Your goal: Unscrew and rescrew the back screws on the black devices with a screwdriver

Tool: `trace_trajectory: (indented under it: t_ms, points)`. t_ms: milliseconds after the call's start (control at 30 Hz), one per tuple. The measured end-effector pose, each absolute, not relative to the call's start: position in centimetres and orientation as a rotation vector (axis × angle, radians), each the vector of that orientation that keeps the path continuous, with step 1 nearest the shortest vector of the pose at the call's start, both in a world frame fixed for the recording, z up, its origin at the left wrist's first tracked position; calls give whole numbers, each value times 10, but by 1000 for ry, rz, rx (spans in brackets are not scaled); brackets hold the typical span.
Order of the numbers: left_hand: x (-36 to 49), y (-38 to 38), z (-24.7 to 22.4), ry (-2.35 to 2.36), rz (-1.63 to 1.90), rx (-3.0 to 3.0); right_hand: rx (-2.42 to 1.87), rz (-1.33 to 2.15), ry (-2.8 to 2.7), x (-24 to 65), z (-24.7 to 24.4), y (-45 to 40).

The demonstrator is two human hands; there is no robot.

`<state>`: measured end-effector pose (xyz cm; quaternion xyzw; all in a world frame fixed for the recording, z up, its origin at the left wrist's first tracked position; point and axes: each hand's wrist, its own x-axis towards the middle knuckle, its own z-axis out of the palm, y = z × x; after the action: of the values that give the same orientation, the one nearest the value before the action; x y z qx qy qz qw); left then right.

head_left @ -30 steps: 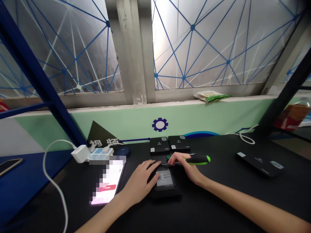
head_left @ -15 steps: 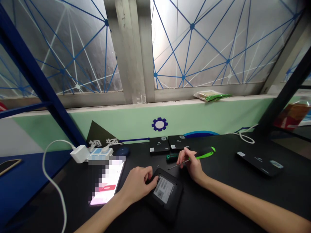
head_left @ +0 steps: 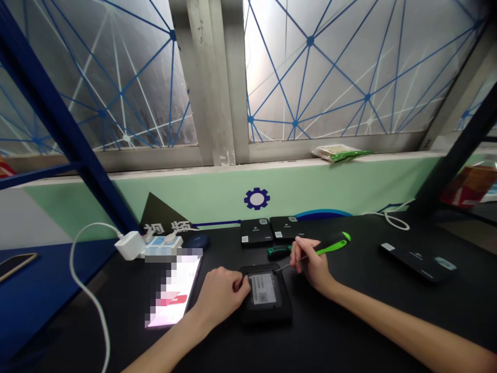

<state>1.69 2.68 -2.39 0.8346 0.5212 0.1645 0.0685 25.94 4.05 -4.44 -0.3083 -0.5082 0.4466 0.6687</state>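
A black box with a white label (head_left: 264,312) lies on the black table in front of me. My left hand (head_left: 225,290) grips its left edge, thumb at the label's side and fingers curled. My right hand (head_left: 311,261) pinches the thin shaft of a screwdriver with a black and green handle (head_left: 334,243). The shaft slants down to the left, and its tip is at the box's upper right corner. Behind the box, a dark green handle (head_left: 277,252) lies partly hidden by my right hand.
Two black boxes (head_left: 256,232) sit by the wall, and another flat black box (head_left: 417,263) lies at the right. At the left are a lit phone (head_left: 176,292), a power strip (head_left: 162,245), a white charger (head_left: 129,245) with a cable, and a dark round object (head_left: 198,241).
The box has turned and now sits squarer to me. The screwdriver tip has moved from beyond the box to its upper right corner, and the handle has risen slightly.
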Motion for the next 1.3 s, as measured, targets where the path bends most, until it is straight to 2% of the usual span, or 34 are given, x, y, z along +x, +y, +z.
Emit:
trace_trajectory:
  t_ms: [233, 667, 1167, 1300]
  points:
    - [16, 28, -24, 1507, 511, 2522, -781, 911, -1409, 258, -15, 39]
    - [14, 30, -22, 1368, 506, 2543, -1032, 1099, -1722, 227, 13, 57]
    - [12, 29, -20, 1318, 523, 2561, -851, 1169, -1622, 221, -1, 50]
    - [11, 28, -20, 1319, 539, 2559, -836, 1095, -1625, 222, 0, 47]
